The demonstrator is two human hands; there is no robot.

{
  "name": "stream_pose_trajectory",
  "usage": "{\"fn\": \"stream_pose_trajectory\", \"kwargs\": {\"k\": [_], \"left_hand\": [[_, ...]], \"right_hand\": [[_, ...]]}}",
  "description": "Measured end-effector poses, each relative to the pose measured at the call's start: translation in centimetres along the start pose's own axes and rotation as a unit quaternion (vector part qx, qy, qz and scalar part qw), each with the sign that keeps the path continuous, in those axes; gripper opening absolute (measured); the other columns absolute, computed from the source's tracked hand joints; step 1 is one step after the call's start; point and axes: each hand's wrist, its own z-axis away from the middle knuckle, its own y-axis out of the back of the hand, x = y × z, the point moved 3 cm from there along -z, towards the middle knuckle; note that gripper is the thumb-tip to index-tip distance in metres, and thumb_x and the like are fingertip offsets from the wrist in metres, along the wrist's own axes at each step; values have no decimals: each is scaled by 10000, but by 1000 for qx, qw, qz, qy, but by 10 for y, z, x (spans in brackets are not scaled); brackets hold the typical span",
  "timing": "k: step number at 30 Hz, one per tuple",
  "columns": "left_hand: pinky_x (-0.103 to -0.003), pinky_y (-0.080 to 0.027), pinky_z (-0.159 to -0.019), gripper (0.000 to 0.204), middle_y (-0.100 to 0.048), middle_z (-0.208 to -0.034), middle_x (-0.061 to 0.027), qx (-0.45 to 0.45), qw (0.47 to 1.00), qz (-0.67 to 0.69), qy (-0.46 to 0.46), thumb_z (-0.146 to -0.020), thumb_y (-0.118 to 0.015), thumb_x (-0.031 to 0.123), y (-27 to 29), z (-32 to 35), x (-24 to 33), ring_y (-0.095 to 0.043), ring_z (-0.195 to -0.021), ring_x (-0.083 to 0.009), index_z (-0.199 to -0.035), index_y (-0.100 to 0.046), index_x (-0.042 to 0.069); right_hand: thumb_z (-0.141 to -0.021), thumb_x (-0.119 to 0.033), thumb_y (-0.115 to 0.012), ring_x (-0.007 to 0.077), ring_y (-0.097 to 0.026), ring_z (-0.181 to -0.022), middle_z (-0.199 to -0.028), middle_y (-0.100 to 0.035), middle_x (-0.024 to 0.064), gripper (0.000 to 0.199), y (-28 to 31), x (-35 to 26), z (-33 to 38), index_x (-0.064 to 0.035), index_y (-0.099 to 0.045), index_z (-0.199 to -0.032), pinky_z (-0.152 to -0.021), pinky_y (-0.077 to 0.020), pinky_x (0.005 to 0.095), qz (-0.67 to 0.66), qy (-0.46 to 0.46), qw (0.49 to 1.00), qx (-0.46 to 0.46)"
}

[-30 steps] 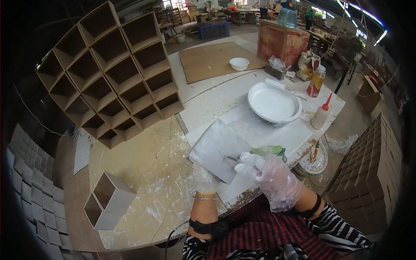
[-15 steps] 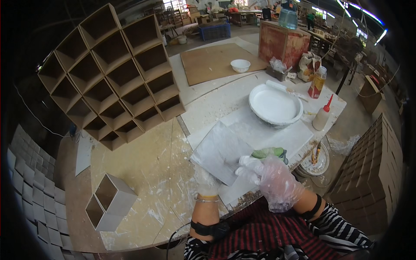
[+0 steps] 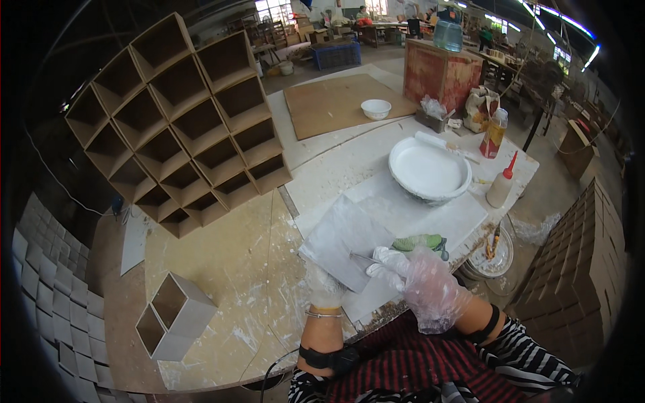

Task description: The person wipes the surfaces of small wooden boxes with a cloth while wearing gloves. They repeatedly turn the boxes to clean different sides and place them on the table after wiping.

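A grey, white-smeared flat piece [image 3: 346,235] lies tilted at the near edge of the work table. My left hand [image 3: 324,285], in a clear plastic glove, grips its lower left edge; those fingers are partly hidden. My right hand [image 3: 420,272] wears a clear plastic bag-like glove with white-covered fingertips. Pinched in it is a thin metal tool [image 3: 363,257], whose tip rests on or just over the grey surface. Just beyond the right hand sits a green-wrapped object [image 3: 418,242]. Farther off stands a white basin [image 3: 430,168] of white paste, a roller [image 3: 435,140] across its rim.
A cubby-like stack of brown boxes [image 3: 181,111] rises at far left. One two-compartment box [image 3: 176,316] stands nearer. A red-tipped squeeze bottle [image 3: 500,188], another bottle [image 3: 494,134] and a white bowl [image 3: 376,109] are beyond. A bucket [image 3: 494,258] and stacked boxes [image 3: 571,262] flank the right.
The right hand has shifted slightly, and the thin metal tool now shows over the grey surface. The whole view has moved a little; the left hand keeps its hold.
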Motion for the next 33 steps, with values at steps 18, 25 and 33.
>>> {"fn": "stream_pose_trajectory", "kwargs": {"k": [18, 25, 33], "left_hand": [[-444, -334, -1143, 611, -433, -1494, -91, 31, 998, -48, -17, -1031, -313, 515, 6, 0, -4, -421, -1351, -294, -1485, -363, 108], [-442, -315, -1154, 633, -416, -1506, -90, 61, 997, 45, 31, -1030, -296, 533, -12, 2, 6, -401, -1368, -288, -1496, -340, 107], [-446, -330, -1143, 694, -418, -1505, -93, 8, 1000, -24, -1, -1003, -293, 603, 3, -4, -1, -414, -1355, -304, -1492, -353, 115]], "right_hand": [[-821, -127, -705, 302, -664, -697, -1056, -690, 151, 202, 4, -1, -6, -54, -692, -1009, -573, -540, 381, -52, -37, 997, -32], [-780, -93, -666, 218, -628, -690, -1199, -654, 78, 384, -8, 3, 6, -137, -683, -1161, -555, -500, 340, -14, 43, 999, -19], [-762, -147, -697, 214, -615, -656, -1179, -660, 94, 435, -10, 3, 10, -142, -654, -1195, -532, -491, 334, 20, 45, 999, -17]]}}
